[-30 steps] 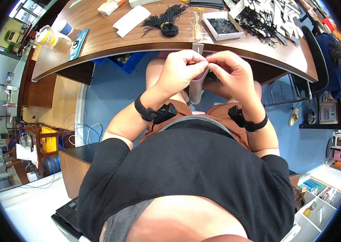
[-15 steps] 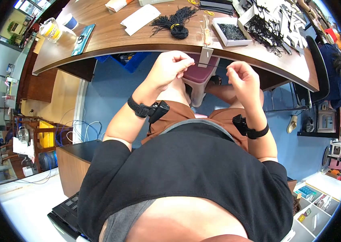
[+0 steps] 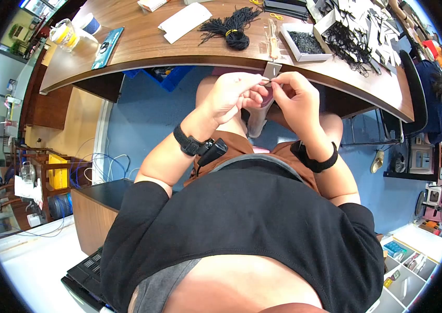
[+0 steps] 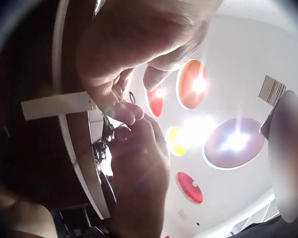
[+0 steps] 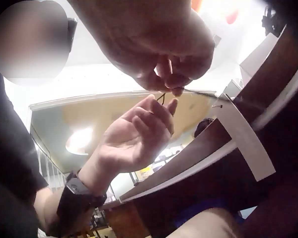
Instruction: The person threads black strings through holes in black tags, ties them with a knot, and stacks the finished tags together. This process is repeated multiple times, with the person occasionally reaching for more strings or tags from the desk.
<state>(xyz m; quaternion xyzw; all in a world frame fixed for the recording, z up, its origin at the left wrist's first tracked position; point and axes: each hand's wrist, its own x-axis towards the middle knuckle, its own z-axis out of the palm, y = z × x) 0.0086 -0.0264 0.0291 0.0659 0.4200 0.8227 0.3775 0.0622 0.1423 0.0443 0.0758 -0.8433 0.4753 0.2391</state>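
Black cord [image 5: 163,97], looped, is held up just short of the edge of the table [image 3: 142,44]. Left hand [image 3: 235,96]: thumb and forefinger pinch the cord, other fingers loosely bent, apparently to steady the loop. Right hand [image 3: 300,99]: fingertips pinch it close by, probably for fine control of so thin a strand.

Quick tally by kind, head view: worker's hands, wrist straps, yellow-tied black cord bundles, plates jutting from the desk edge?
Left hand and right hand: 2
Wrist straps: 2
Yellow-tied black cord bundle: 1
Pale plate: 1
Total: 6
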